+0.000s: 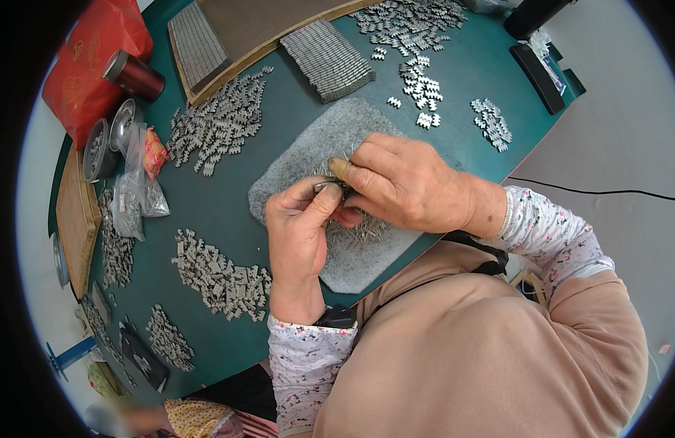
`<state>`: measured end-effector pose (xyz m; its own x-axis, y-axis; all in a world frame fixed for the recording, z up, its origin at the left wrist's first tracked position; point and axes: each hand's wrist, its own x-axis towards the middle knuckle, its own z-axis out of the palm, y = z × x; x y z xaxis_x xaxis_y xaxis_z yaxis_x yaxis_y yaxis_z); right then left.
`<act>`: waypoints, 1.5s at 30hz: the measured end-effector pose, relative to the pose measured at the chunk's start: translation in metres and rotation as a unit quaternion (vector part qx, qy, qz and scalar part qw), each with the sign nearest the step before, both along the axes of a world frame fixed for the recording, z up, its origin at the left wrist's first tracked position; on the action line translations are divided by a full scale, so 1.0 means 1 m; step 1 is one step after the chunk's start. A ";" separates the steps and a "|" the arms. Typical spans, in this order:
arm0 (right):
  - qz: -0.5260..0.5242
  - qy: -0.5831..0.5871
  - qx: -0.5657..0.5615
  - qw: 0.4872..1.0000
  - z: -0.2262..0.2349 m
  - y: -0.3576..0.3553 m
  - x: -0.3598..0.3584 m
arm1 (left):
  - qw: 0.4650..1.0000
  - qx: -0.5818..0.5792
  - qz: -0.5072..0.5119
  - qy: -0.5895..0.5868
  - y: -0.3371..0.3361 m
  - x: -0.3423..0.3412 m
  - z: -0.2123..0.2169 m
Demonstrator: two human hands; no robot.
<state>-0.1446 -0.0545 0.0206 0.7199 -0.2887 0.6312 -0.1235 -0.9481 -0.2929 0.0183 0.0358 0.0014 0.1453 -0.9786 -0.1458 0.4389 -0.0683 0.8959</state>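
Observation:
My left hand (301, 226) and my right hand (396, 182) meet over a grey felt pad (315, 146) on the green table (220, 197). Between the left thumb and forefinger sits a small grey metal part (327, 187). The right hand's fingertips touch the same part from the other side. A loose heap of thin metal pins (359, 230) lies on the pad just under both hands, partly hidden by them.
Heaps of small grey metal parts lie at left (217, 124), front left (220, 277) and far right (491, 123). Stacked rows of parts (328, 60) and a wooden tray (242, 29) stand at the back. Metal cups (107, 139), plastic bags (136, 190) and a red bag (89, 66) are at far left.

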 end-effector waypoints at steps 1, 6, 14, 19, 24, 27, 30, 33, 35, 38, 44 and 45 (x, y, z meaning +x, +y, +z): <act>0.028 0.002 -0.016 0.999 0.001 -0.001 0.001 | 1.000 0.000 0.001 0.000 0.000 -0.001 0.000; 0.049 0.002 0.025 0.998 0.000 -0.007 -0.001 | 1.000 0.018 -0.004 0.001 -0.002 -0.006 0.002; -0.082 0.166 0.079 0.980 0.001 -0.034 0.017 | 0.992 0.025 0.115 -0.049 -0.002 0.021 0.000; -0.096 0.254 -0.076 0.959 -0.014 -0.029 0.033 | 0.994 0.011 0.104 -0.021 -0.003 0.023 0.004; -0.081 0.254 -0.077 0.961 -0.017 -0.031 0.036 | 0.998 -0.002 0.068 0.000 -0.002 0.022 0.008; -0.096 0.203 -0.040 0.974 -0.011 -0.040 0.032 | 0.999 -0.007 0.049 0.012 -0.002 0.019 0.010; -0.069 0.063 0.104 0.990 0.007 -0.038 0.031 | 0.999 -0.005 0.041 0.010 -0.002 0.016 0.010; 0.029 -0.010 0.217 0.976 0.016 -0.030 0.036 | 1.000 -0.019 0.024 -0.004 -0.002 0.014 0.010; 0.040 0.006 0.240 0.970 0.017 -0.028 0.036 | 0.999 -0.027 0.010 -0.028 -0.001 0.014 0.010; 0.037 0.004 0.239 0.970 0.015 -0.028 0.035 | 0.999 -0.023 0.005 -0.037 -0.003 0.011 0.011; 0.056 0.005 0.270 0.961 0.017 -0.027 0.033 | 0.999 -0.024 -0.004 -0.024 -0.002 0.012 0.012; 0.057 0.007 0.276 0.960 0.018 -0.027 0.033 | 0.999 -0.023 -0.003 -0.024 -0.002 0.012 0.012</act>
